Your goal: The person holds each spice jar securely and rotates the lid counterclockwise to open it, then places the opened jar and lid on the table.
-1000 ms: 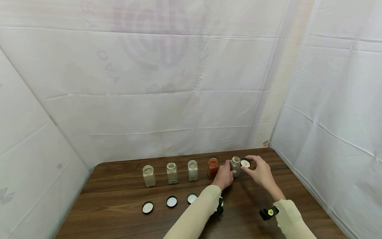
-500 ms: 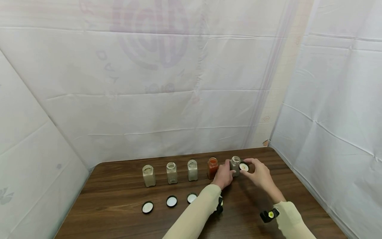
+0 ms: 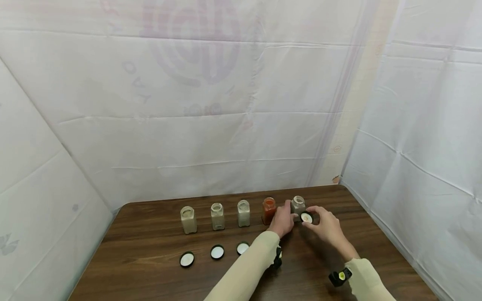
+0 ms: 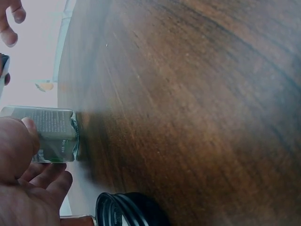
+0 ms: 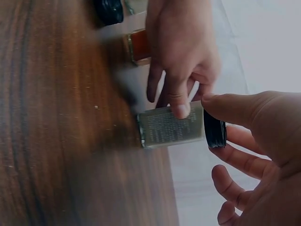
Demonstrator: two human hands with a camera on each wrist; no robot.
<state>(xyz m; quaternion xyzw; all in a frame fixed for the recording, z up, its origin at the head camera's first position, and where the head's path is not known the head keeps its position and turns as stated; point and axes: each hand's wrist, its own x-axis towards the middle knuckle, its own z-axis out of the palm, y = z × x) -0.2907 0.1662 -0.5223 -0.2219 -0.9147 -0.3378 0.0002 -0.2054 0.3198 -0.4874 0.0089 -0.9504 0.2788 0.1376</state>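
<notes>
An uncapped glass jar of greyish powder [image 3: 298,203] stands upright at the right end of a row. My left hand [image 3: 281,220] grips its body, thumb across the printed label, as the right wrist view shows. Thumb and fingers of my right hand [image 3: 328,226] pinch a black lid [image 3: 306,217] by its rim, the white, lightly stained liner showing in the head view. That lid is beside the jar, on its near right side, lower than the mouth. Just left of my left hand is an uncapped jar of red-orange powder [image 3: 268,211].
Three more uncapped jars with pale contents, a left one [image 3: 188,223], a middle one [image 3: 217,220] and a right one [image 3: 243,215], continue the row leftward. Black lids lie liner-up in front: one [image 3: 187,259], another [image 3: 217,252], a third [image 3: 242,248] partly behind my left sleeve. White sheeting [image 3: 211,138] hangs behind the wooden table [image 3: 132,246].
My right hand has brought the pinched lid down and slightly left, from beside the jar's mouth to lower along its near right side. The left hand keeps its grip on the jar.
</notes>
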